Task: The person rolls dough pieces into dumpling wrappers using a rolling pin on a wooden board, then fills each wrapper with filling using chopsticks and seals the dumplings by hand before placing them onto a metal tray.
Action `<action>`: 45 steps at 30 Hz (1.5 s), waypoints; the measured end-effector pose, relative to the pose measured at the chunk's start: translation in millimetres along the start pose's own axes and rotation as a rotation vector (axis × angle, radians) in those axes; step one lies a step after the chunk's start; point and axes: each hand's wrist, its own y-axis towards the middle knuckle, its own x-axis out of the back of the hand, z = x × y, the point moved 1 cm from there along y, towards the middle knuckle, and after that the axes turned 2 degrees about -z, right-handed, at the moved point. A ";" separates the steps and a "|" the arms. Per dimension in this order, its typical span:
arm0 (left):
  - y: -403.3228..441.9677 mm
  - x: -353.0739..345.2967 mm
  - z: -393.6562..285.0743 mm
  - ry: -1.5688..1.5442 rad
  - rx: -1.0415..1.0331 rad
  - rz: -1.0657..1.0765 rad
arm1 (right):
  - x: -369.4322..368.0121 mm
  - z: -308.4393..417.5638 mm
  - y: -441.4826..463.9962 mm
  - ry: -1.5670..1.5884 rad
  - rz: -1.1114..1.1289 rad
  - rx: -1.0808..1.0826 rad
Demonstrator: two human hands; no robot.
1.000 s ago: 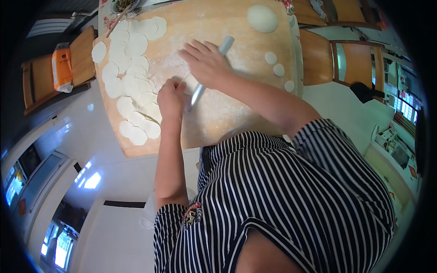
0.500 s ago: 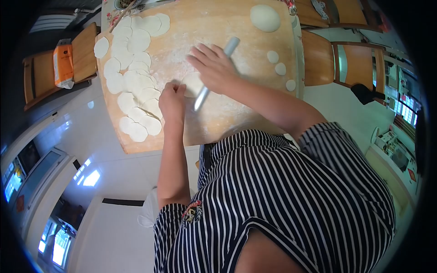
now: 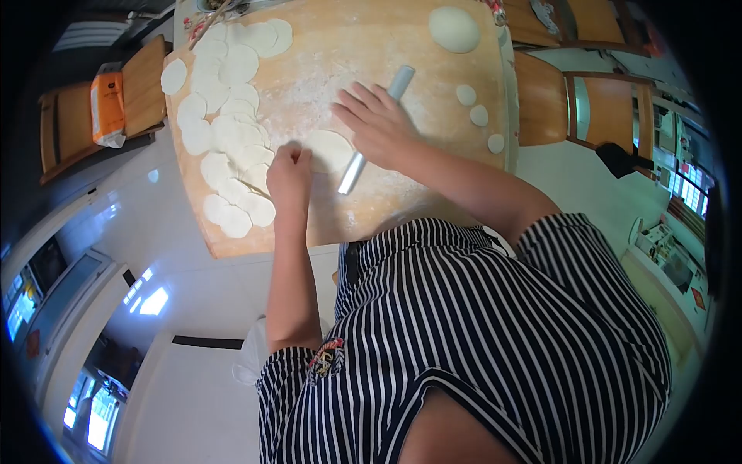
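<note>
A round dumpling wrapper (image 3: 328,148) lies on the floured wooden board (image 3: 402,205) between my two hands. My left hand (image 3: 291,179) is closed, its thumb and fingertips pinching the wrapper's left edge. On the silver rolling pin (image 3: 352,173), just right of the wrapper, my right hand (image 3: 376,124) rests with its palm down and fingers stretched out. The pin slants, with both ends showing past the hand; its middle is hidden under the palm. Many rolled wrappers (image 3: 246,139) overlap along the board's left side.
Small dough pieces (image 3: 479,116) sit at the board's right, below a larger dough round (image 3: 454,29). A bowl (image 3: 209,5) and chopsticks (image 3: 210,25) are at the back left. Chairs stand on both sides; an orange packet (image 3: 107,108) rests on the left one.
My right hand and the rolling pin have shifted slightly right, uncovering more of the wrapper. My left hand stays at the wrapper's edge, moving only a little.
</note>
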 end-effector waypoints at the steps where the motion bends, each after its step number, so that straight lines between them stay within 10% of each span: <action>1: -5.7 0.5 3.4 -0.079 0.075 0.003 | 1.2 -3.2 -10.6 -0.024 0.043 -0.007; 4: -11.2 -3.9 22.1 -0.365 0.242 0.291 | 5.3 0.9 5.0 -0.037 0.081 -0.016; 13: -4.4 -1.7 13.6 0.063 -0.117 -0.059 | 2.0 9.0 6.8 0.007 0.021 0.054; 19: -19.6 -1.6 22.5 -0.382 0.214 0.165 | 3.7 12.8 10.9 -0.006 0.058 0.034; 26: -12.3 -5.9 -0.3 0.072 -0.206 -0.167 | -4.1 32.3 34.1 0.121 -0.084 0.024; 30: -17.8 -0.5 14.2 -0.456 0.025 0.023 | 17.8 7.1 -34.6 0.038 -0.012 0.056; 36: 70.9 35.0 18.3 -0.904 -0.049 -0.513 | 25.8 0.5 -56.7 -0.050 -0.021 0.058; 38: 68.6 43.6 -25.4 -0.659 -0.133 -0.616 | 18.4 -0.9 -58.1 0.110 -0.061 0.053; 45: 10.8 -106.4 -198.8 -0.234 -0.977 0.031 | -3.9 -4.0 -56.6 0.385 0.136 -0.125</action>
